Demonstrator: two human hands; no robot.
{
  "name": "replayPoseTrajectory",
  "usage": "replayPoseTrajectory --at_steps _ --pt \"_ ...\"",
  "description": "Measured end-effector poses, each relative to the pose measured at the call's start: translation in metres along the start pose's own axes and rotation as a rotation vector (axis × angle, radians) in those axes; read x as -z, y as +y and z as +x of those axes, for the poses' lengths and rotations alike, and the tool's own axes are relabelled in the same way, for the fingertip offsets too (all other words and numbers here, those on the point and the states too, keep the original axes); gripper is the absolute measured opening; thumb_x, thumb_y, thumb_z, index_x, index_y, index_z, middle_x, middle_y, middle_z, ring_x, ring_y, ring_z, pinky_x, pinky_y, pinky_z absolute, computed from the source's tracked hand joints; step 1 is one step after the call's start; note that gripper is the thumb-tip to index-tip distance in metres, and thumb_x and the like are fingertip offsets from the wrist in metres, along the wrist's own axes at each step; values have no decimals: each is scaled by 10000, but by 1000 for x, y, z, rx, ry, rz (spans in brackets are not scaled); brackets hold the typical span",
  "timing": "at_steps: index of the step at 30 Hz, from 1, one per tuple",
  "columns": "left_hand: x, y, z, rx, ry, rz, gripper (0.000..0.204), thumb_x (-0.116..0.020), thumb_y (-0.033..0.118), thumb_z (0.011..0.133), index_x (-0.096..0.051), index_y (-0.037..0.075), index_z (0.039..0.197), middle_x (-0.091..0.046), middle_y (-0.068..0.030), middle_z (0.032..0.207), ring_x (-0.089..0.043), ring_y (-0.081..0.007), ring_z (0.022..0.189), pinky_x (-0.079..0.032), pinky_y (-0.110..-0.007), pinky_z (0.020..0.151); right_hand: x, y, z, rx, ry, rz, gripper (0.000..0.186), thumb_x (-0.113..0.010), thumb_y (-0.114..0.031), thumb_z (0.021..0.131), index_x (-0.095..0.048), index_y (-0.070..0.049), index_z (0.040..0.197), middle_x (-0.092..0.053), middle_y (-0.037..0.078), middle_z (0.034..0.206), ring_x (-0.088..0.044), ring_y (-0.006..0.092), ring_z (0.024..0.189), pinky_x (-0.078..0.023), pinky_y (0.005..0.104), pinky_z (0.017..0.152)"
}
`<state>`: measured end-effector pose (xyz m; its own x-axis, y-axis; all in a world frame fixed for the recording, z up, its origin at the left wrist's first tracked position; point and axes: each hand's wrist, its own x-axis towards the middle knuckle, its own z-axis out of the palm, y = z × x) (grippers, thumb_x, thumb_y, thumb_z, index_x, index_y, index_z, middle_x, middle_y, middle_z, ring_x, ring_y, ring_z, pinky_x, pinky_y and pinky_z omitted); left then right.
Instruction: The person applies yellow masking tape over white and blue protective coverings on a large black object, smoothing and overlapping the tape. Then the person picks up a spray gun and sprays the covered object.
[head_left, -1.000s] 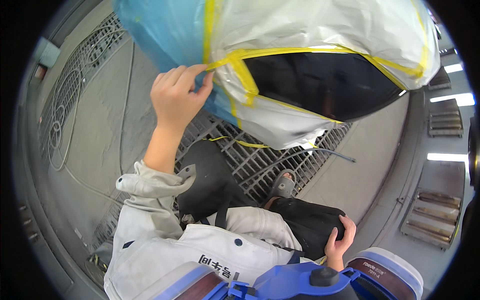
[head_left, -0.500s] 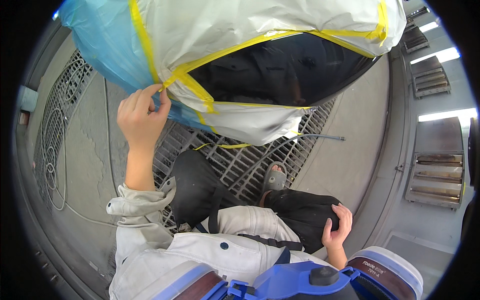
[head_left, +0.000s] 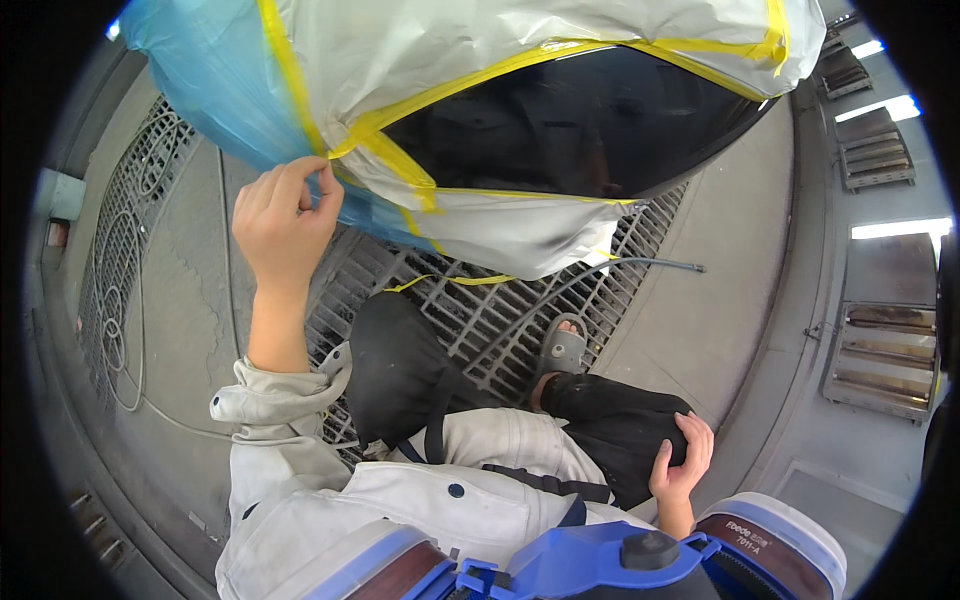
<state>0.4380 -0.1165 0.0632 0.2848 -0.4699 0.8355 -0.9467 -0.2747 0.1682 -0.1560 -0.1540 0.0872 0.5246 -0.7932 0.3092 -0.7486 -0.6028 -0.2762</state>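
Observation:
My left hand (head_left: 285,218) is raised at the left corner of a glossy black panel (head_left: 540,130). Thumb and forefinger pinch the end of a strip of yellow masking tape (head_left: 362,130) that edges the panel. White masking paper (head_left: 420,50) surrounds the black area, and blue plastic sheeting (head_left: 210,75) covers the part to the left, close behind my fingers. My right hand (head_left: 684,460) rests on my black-covered right knee, its fingers spread and holding nothing.
Below the covered part lies a metal floor grating (head_left: 480,320) with a loose yellow tape strip (head_left: 485,281) over it. A grey hose (head_left: 640,261) crosses the grating. More hose (head_left: 125,300) lies coiled at the left. Metal lamp panels (head_left: 885,330) line the right wall.
The view has shifted slightly, so the covered part sits a little higher and further right. My left hand still pinches the tape end; my right hand stays on the knee.

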Motion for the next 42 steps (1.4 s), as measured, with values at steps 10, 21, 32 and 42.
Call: replayPoseTrajectory --at_steps 10,21,32,42 --pt "9 4 3 -4 -78 55 185 -844 71 822 -795 142 986 -524 33 626 -572 -196 583 -448 -361 627 1 0 4 -1 38 -11 402 -716 -99 783 -743 -22 1177 -781 162 1188 -715 419 1187 -521 514 1085" --pt "84 67 140 -362 33 -96 314 -861 -29 762 -805 76 1052 -472 14 630 -486 -180 564 -361 -344 594 4 1 11 -28 79 -8 331 -754 -134 760 -772 -79 1086 -782 100 1140 -727 363 1170 -534 500 1019" --pt "55 140 336 -757 12 -20 148 -792 193 922 -797 148 1063 -622 -38 697 -588 -212 601 -461 -364 623 -1 -5 9 -77 179 89 310 -767 -139 718 -768 -66 1019 -780 114 1063 -732 377 1103 -536 500 1006" --pt "-27 122 433 -712 -238 255 242 -714 300 1018 -803 178 1207 -716 -71 762 -715 -288 752 -567 -440 716 -6 5 -4 -102 210 109 314 -801 -131 702 -791 -81 1011 -797 91 1070 -744 335 1144 -542 511 1023"
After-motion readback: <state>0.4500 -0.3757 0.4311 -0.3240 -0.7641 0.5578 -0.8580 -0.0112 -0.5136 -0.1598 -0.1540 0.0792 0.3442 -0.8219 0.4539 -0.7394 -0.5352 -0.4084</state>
